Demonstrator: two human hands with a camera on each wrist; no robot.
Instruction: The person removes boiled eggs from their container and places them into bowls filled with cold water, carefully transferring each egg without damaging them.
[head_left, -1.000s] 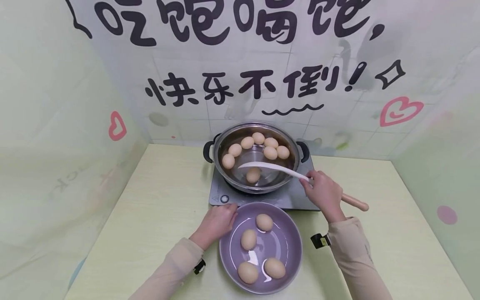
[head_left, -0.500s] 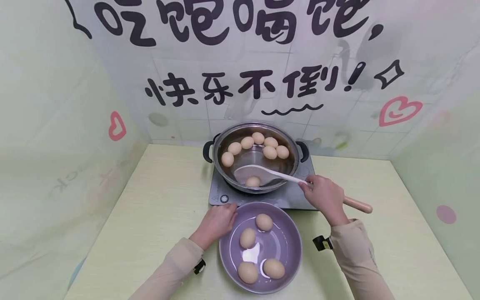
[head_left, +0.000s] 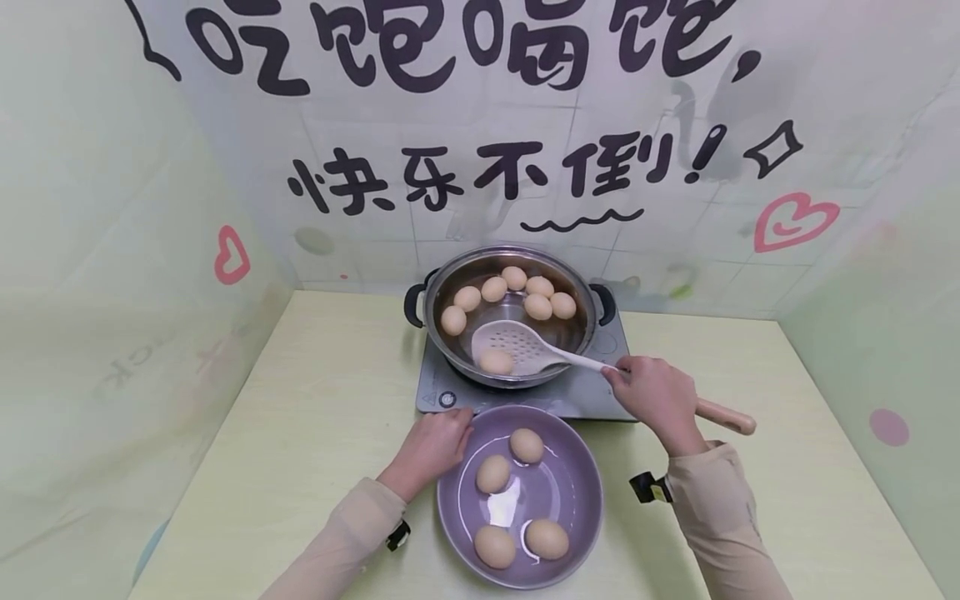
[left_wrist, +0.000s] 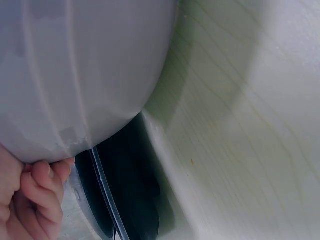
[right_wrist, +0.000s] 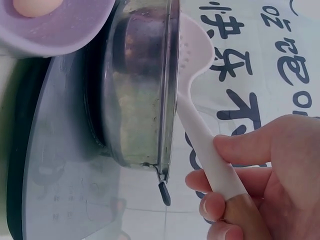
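Note:
My right hand grips a white slotted spoon by its long handle, part of which is wooden. The spoon's holed head is over the steel pot, with one brown egg at its near side. Several more eggs lie along the pot's far and left inner wall. My left hand pinches the rim of a purple bowl, its fingers curled at the edge in the left wrist view. Several eggs sit inside this bowl.
The pot stands on a flat grey induction cooker and has black side handles. Directly in front of the cooker is the bowl. A pale wood-grain table spreads to both sides, bounded by printed wall sheets.
The spoon's head has turned from edge-on to show its holed face, with the egg now against it. My right hand shifted slightly right and down. The left hand stays at the bowl's rim.

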